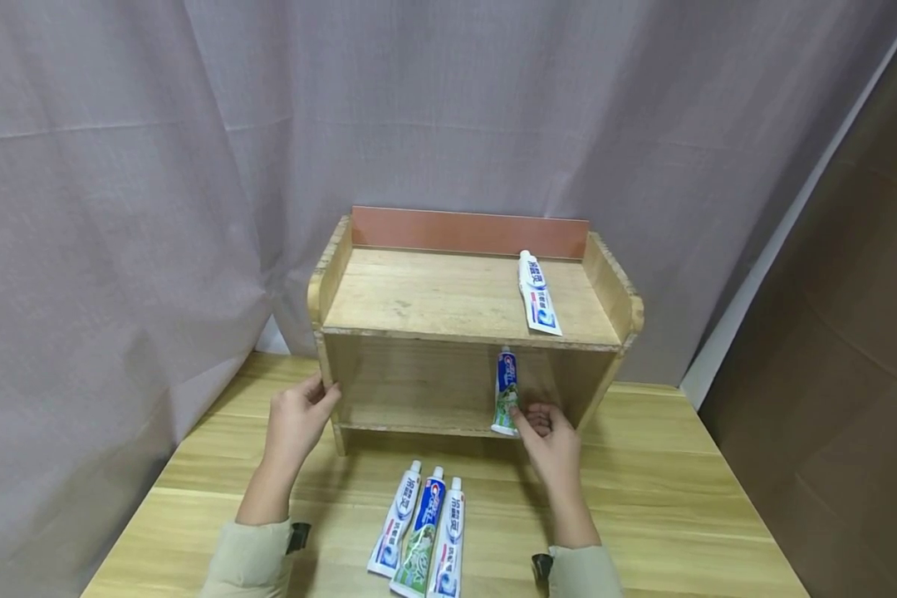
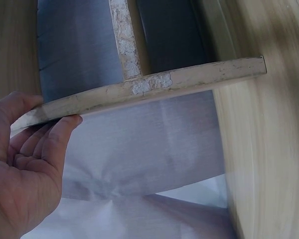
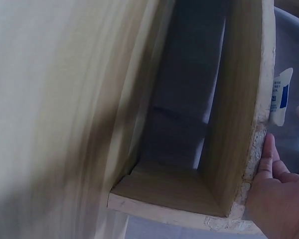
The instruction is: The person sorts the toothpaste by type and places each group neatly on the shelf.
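A two-tier wooden shelf [image 1: 419,295] stands on the table. My left hand [image 1: 296,419] grips its left side panel [image 2: 97,97], thumb on one face and fingers on the other. On the lower tier lies a blue and green toothpaste tube [image 1: 506,390], its cap toward the back. My right hand [image 1: 551,444] is beside the tube's front end, thumb near it and fingers by the shelf's front edge [image 3: 256,144]. The right wrist view has a gap between thumb and tube. A white toothpaste tube [image 1: 538,295] rests on the upper tier, toward the right.
In front of the shelf, on the wooden table [image 1: 658,498], lie a white tube [image 1: 396,519], a blue and green tube [image 1: 423,536] and another white tube [image 1: 448,540], side by side. A grey curtain [image 1: 448,108] hangs behind; a brown surface [image 1: 837,349] rises at right.
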Demonstrator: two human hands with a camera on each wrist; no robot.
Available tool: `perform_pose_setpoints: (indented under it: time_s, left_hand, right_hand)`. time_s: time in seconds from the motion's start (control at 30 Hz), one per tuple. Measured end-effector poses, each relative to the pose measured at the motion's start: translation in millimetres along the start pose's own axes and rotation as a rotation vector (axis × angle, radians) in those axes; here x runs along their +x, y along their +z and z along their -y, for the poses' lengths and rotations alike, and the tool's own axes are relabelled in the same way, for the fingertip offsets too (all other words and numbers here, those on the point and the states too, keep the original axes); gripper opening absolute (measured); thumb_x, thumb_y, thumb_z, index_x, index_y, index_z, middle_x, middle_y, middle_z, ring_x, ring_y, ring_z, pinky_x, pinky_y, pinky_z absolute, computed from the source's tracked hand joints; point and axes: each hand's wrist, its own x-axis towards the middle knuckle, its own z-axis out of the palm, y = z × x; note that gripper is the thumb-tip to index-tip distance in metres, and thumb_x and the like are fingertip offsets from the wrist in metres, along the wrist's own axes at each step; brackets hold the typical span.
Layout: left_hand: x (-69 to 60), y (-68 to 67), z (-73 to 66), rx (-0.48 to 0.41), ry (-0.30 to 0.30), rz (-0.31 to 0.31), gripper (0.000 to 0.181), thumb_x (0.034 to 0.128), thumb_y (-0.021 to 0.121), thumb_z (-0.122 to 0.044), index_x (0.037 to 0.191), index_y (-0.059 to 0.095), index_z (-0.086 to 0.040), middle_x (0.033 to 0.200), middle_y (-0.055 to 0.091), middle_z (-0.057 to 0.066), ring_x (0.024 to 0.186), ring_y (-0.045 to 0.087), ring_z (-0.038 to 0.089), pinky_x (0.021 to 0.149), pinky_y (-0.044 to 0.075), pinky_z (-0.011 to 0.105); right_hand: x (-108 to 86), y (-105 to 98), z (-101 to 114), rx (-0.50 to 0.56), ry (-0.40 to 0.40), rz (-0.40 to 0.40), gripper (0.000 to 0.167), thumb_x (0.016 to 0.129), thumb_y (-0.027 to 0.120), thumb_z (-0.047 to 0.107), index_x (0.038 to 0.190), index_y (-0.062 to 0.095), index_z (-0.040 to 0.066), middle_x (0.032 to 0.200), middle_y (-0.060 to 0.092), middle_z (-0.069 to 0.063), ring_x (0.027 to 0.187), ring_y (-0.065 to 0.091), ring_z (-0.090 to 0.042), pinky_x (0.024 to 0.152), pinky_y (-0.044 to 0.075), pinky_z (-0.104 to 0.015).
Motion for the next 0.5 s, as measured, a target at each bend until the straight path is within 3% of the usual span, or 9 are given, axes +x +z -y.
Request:
perform_pose_setpoints:
  time_s: [0.27, 0.5]
  left_hand:
    - [-5.0, 0.4, 3.9, 0.008, -0.025, 0.004, 0.032, 0.0946, 0.068, -0.018, 0.121, 0.071, 0.001, 0.106, 0.072, 0.022, 0.095, 0.073, 0.033, 0.078, 0.062, 0.039]
    - [-0.5, -0.9, 1.4, -0.009, -0.024, 0.000, 0.033, 0.0946, 0.068, -0.019, 0.122, 0.071, 0.000, 0.106, 0.072, 0.021, 0.095, 0.073, 0.033, 0.079, 0.062, 0.039]
  right_hand:
    - [-8.8, 2.3, -4.3, 0.029, -0.059, -0.027, 0.033, 0.084, 0.083, 0.022, 0.101, 0.069, -0.003, 0.087, 0.071, -0.011, 0.073, 0.065, -0.016, 0.064, 0.052, -0.009]
    - [-5.9, 5.0, -4.2, 0.065, -0.081, -0.046, 0.032, 0.084, 0.083, 0.018, 0.101, 0.068, -0.005, 0.090, 0.071, -0.013, 0.071, 0.063, -0.006, 0.064, 0.053, -0.008]
